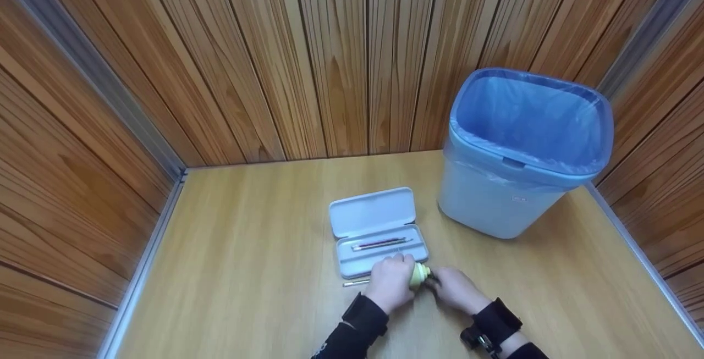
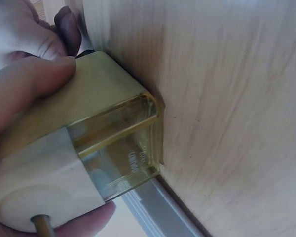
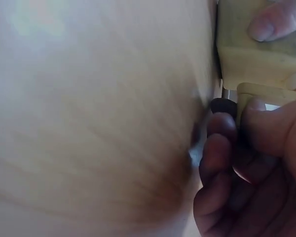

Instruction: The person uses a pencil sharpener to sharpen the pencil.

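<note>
My left hand (image 1: 390, 282) grips a yellow hand-crank pencil sharpener (image 1: 419, 275) on the table, its thumb lying over the top. A pencil (image 2: 42, 226) is stuck in the sharpener's front hole; in the head view its shaft points out to the left. The clear shavings drawer (image 2: 123, 153) shows below the yellow body. On the other side, my right hand (image 1: 456, 290) pinches the dark knob (image 3: 223, 105) of the crank between curled fingers and thumb. Just behind the left hand lies an open pencil case (image 1: 372, 210) holding pencils (image 1: 379, 244).
A bin (image 1: 489, 199) lined with a blue bag (image 1: 533, 117) stands at the back right. Wood-panelled walls (image 1: 346, 62) enclose the table (image 1: 247, 249) at the back and both sides, with metal strips along the side edges.
</note>
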Available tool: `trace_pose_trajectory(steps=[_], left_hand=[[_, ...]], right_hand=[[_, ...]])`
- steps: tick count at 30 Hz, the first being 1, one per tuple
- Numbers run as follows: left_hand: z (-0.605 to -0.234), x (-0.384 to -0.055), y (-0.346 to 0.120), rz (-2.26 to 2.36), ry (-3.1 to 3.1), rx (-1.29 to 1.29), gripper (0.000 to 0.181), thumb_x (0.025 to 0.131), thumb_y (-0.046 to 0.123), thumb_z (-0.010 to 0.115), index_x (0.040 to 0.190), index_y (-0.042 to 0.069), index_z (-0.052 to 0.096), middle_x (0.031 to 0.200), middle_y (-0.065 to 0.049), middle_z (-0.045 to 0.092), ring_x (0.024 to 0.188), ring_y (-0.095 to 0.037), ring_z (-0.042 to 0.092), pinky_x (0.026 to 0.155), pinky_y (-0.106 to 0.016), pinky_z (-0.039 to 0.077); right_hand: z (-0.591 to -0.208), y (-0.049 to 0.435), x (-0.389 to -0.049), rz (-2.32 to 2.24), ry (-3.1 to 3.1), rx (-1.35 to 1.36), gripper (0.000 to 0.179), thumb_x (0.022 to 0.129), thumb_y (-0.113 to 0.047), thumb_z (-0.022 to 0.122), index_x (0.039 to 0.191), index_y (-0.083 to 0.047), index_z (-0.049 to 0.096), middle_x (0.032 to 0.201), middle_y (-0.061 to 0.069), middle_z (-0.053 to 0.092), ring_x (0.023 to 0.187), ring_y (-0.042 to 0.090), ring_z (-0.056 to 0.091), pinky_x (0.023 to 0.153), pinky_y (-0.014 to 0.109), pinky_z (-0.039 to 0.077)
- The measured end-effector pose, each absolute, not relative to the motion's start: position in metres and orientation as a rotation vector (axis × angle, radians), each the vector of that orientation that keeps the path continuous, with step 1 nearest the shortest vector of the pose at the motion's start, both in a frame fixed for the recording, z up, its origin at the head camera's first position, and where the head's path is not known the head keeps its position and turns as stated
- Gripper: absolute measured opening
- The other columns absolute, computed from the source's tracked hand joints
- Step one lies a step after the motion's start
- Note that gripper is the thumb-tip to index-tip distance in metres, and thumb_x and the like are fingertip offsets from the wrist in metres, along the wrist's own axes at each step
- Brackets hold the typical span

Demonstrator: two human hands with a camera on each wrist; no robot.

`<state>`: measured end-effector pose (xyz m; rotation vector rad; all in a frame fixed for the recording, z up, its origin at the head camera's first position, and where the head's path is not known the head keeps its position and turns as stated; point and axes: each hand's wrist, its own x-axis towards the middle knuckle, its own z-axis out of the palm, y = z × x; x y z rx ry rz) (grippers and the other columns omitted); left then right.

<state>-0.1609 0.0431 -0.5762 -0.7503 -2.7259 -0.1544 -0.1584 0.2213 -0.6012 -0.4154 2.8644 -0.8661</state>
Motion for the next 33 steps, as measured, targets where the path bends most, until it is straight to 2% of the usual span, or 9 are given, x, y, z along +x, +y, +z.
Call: trace_pose_trajectory(steps=[7,11,14,17,19,23,28,30,33], left_hand=[[-0.569,-0.162,0.044,-0.186,-2.843,-0.752,0.066,0.059,0.05,0.09,0.107,0.015,0.059,0.092,0.0,0.065,0.076,-0.018,0.062,0.057,-0.029,0.047],[-0.563,-0.161,0.038,-0.219,-2.842,-0.739,0.083,0.066,0.061,0.083,0.129,0.015,0.056,0.109,-0.004,0.067,0.093,-0.022,0.064,0.074,-0.033,0.053],[-0.557,-0.158,0.022,-0.302,-2.807,-0.745,0.082,0.073,0.061,0.077,0.135,0.012,0.055,0.119,-0.007,0.066,0.106,-0.025,0.063,0.09,-0.039,0.053],[-0.554,-0.155,-0.002,-0.374,-2.775,-0.748,0.066,0.081,0.051,0.075,0.13,0.009,0.059,0.119,-0.008,0.066,0.109,-0.026,0.062,0.096,-0.042,0.051],[-0.554,-0.153,-0.019,-0.399,-2.759,-0.748,0.053,0.084,0.041,0.074,0.123,0.008,0.063,0.115,-0.009,0.067,0.105,-0.026,0.063,0.094,-0.042,0.051],[-0.559,-0.15,-0.044,-0.422,-2.805,-0.735,0.033,0.09,0.028,0.069,0.117,0.008,0.068,0.109,-0.009,0.069,0.099,-0.026,0.063,0.088,-0.041,0.052],[-0.567,-0.147,-0.056,-0.404,-2.876,-0.748,0.013,0.092,0.02,0.066,0.1,0.011,0.07,0.093,-0.006,0.069,0.084,-0.022,0.064,0.074,-0.034,0.051],[-0.569,-0.146,-0.058,-0.382,-2.89,-0.749,0.008,0.092,0.019,0.066,0.091,0.012,0.068,0.085,-0.003,0.067,0.075,-0.02,0.062,0.066,-0.03,0.047],[-0.572,-0.145,-0.059,-0.363,-2.885,-0.719,0.011,0.09,0.019,0.067,0.082,0.013,0.066,0.075,-0.001,0.064,0.065,-0.017,0.058,0.058,-0.027,0.041]], right_hand=[[-0.6,0.225,-0.157,-0.905,2.884,-0.349,0.005,0.087,-0.011,0.07,0.091,-0.009,0.071,0.088,0.006,0.073,0.082,0.025,0.069,0.076,0.046,0.055],[-0.599,0.225,-0.158,-0.909,2.865,-0.349,0.005,0.087,-0.009,0.07,0.092,-0.009,0.071,0.087,0.008,0.074,0.081,0.027,0.069,0.076,0.047,0.055],[-0.595,0.225,-0.157,-0.898,2.88,-0.354,0.011,0.088,-0.011,0.069,0.099,-0.01,0.071,0.09,0.009,0.074,0.083,0.028,0.07,0.078,0.048,0.056],[-0.585,0.222,-0.155,-0.919,2.965,-0.337,0.019,0.088,-0.009,0.069,0.107,-0.008,0.07,0.095,0.009,0.073,0.087,0.027,0.069,0.079,0.047,0.056],[-0.576,0.218,-0.154,-0.96,3.053,-0.359,0.021,0.088,-0.005,0.069,0.109,-0.006,0.07,0.095,0.009,0.072,0.089,0.026,0.067,0.08,0.045,0.055],[-0.558,0.2,-0.157,-0.983,3.196,-0.658,0.027,0.083,-0.003,0.072,0.109,-0.003,0.069,0.101,0.011,0.069,0.095,0.027,0.063,0.083,0.044,0.054],[-0.556,0.172,-0.162,-0.736,3.096,-0.982,0.047,0.079,-0.03,0.079,0.12,-0.011,0.066,0.117,0.012,0.067,0.109,0.031,0.062,0.091,0.051,0.052],[-0.562,0.163,-0.164,-0.601,3.061,-1.016,0.051,0.078,-0.042,0.079,0.119,-0.015,0.066,0.113,0.009,0.068,0.104,0.029,0.063,0.087,0.048,0.053],[-0.571,0.154,-0.166,-0.467,3.081,-1.034,0.045,0.076,-0.045,0.081,0.109,-0.018,0.068,0.095,0.002,0.067,0.086,0.021,0.062,0.072,0.035,0.051]])
